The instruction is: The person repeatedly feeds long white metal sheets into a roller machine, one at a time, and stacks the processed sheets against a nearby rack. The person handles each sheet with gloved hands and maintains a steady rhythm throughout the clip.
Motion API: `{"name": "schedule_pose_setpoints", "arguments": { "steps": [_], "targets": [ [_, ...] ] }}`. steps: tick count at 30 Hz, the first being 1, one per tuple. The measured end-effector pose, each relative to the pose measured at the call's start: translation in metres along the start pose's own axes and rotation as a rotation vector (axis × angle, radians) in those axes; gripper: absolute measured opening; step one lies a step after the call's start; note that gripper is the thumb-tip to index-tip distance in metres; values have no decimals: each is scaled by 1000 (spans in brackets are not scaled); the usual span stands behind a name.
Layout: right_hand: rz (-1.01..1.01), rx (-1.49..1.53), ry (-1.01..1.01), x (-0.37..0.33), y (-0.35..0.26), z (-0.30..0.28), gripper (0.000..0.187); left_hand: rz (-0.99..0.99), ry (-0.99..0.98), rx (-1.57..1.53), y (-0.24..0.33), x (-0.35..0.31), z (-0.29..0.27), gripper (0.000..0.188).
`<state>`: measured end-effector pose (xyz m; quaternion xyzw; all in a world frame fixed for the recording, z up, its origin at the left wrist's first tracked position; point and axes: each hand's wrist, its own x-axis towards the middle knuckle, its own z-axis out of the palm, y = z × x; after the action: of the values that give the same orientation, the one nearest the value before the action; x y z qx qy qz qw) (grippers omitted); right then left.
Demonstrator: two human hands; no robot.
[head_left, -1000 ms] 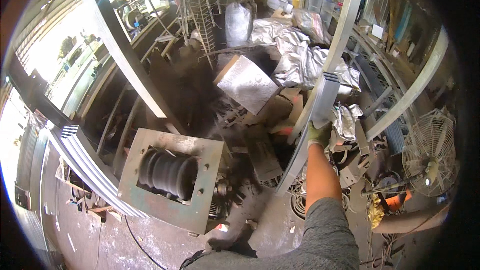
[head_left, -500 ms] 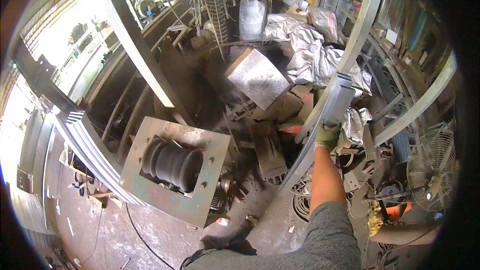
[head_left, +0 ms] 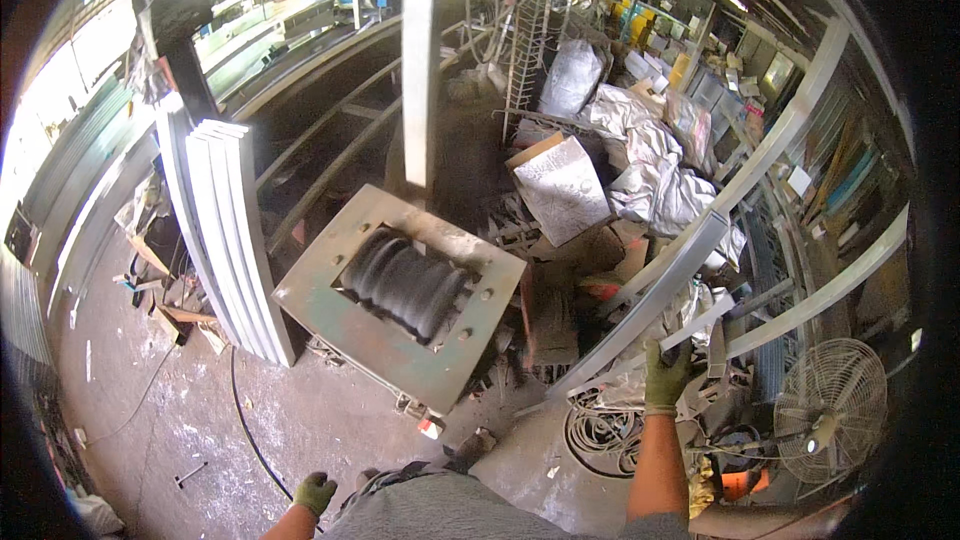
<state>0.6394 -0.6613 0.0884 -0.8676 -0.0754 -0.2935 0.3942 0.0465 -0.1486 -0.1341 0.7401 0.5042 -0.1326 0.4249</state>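
My right hand [head_left: 668,377], in a green work glove, is raised on the right with its fingers apart and nothing gripped in it. Just left of it, a long grey metal channel [head_left: 650,305] leans upright against a sloping metal post. A short pale strip [head_left: 703,322] shows just beyond my fingertips; whether they touch it I cannot tell. Low at the left, my gloved left hand [head_left: 316,493] hangs with loosely bent fingers and nothing visible in it. Between the hands and farther off stands a machine with a square metal plate [head_left: 475,335] around a dark ribbed roller [head_left: 408,285].
Several pale metal channels [head_left: 235,240] stand together at the left. A black cable [head_left: 240,410] crosses the floor. On the right are coiled cable [head_left: 600,435] and a caged fan [head_left: 832,410]. A cardboard box [head_left: 562,190] and silvery sacks [head_left: 655,160] lie beyond the machine.
My right hand has come off the leaning grey channel and dropped lower, its fingers now apart. My left hand has come into view at the bottom. The view has swung left.
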Motion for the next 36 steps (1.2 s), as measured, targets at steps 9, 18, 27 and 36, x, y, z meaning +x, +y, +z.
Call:
{"name": "schedule_pose_setpoints", "arguments": {
  "steps": [9, 18, 27, 36],
  "targets": [
    [170, 784, -119, -85, -238, 29, 39, 802, -43, 164, 70, 39, -66, 97],
    [489, 1084, -440, -145, -385, 124, 72, 665, 150, 105, -32, 21, -139, 54],
    [779, 1099, -861, -269, -389, 212, 74, 784, 301, 222, 40, -48, -181, 40],
    [958, 982, -765, -313, -349, 318, 70, 219, -24, 274, -112, -125, -239, 74]
  ]
}}
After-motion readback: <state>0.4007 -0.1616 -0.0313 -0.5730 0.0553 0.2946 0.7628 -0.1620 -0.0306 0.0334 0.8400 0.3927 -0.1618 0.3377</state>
